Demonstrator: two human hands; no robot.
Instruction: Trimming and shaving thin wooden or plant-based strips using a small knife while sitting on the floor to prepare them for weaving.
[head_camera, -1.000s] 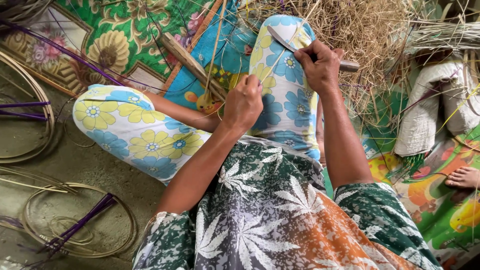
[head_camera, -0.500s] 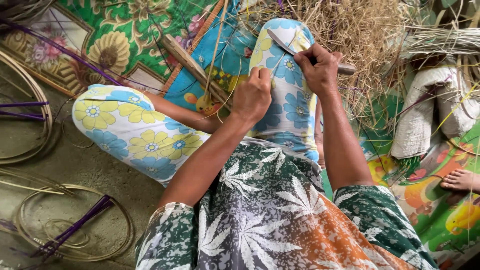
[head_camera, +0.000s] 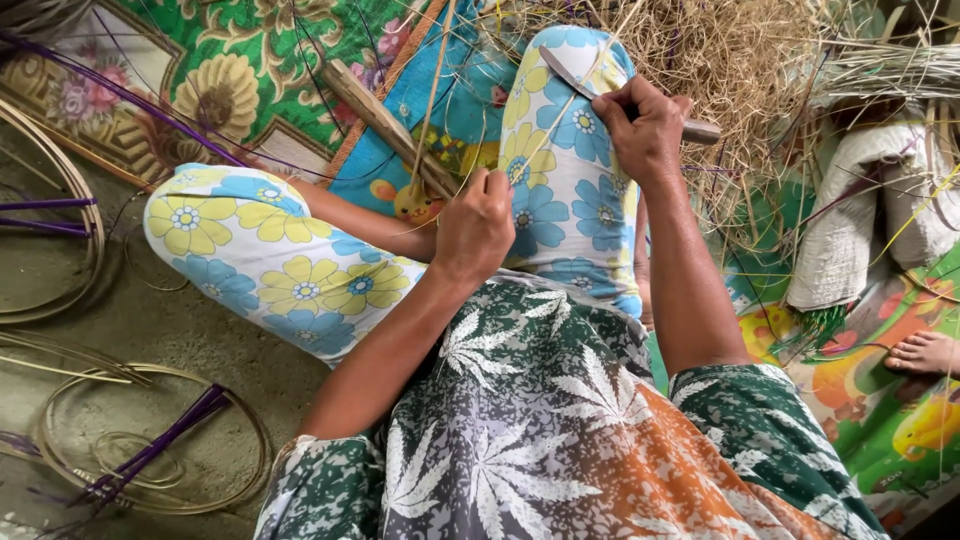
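I sit on the floor with my knees bent, in floral trousers. My right hand (head_camera: 648, 128) grips a knife (head_camera: 572, 78) by its wooden handle, the blade lying over my right knee. My left hand (head_camera: 478, 222) pinches a thin pale cane strip (head_camera: 545, 135) that runs up to the blade. A second pale strip (head_camera: 432, 95) rises from near my left hand toward the top of the view. A wooden stick (head_camera: 385, 125) lies slanted on the mat just beyond my left hand.
A pile of dry straw-like shavings (head_camera: 740, 70) lies beyond my right knee. Coiled cane hoops with purple strips (head_camera: 150, 455) rest on the bare floor at left. A colourful floral mat (head_camera: 240, 70) is under me. Another person's bare foot (head_camera: 925, 352) shows at right, beside a rolled woven bundle (head_camera: 850, 240).
My left hand has drawn back toward my body and lower along the strip. My right hand and the knife stay over the knee.
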